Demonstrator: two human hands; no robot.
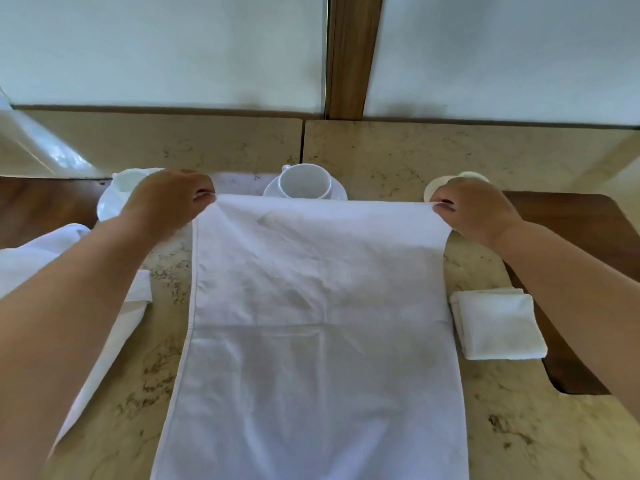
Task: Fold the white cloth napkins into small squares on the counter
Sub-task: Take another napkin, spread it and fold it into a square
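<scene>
— Where's the napkin (311, 323)?
— Spread on the counter (519, 445), near the cup (304, 181). Left hand (169, 199) pinches one far corner, right hand (474, 209) pinches the other

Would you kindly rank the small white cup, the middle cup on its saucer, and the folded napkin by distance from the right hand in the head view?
From the right hand:
1. Small white cup, just behind the fingers, partly hidden.
2. Folded napkin, nearer the person, on the right.
3. Middle cup on its saucer, toward the centre.
</scene>
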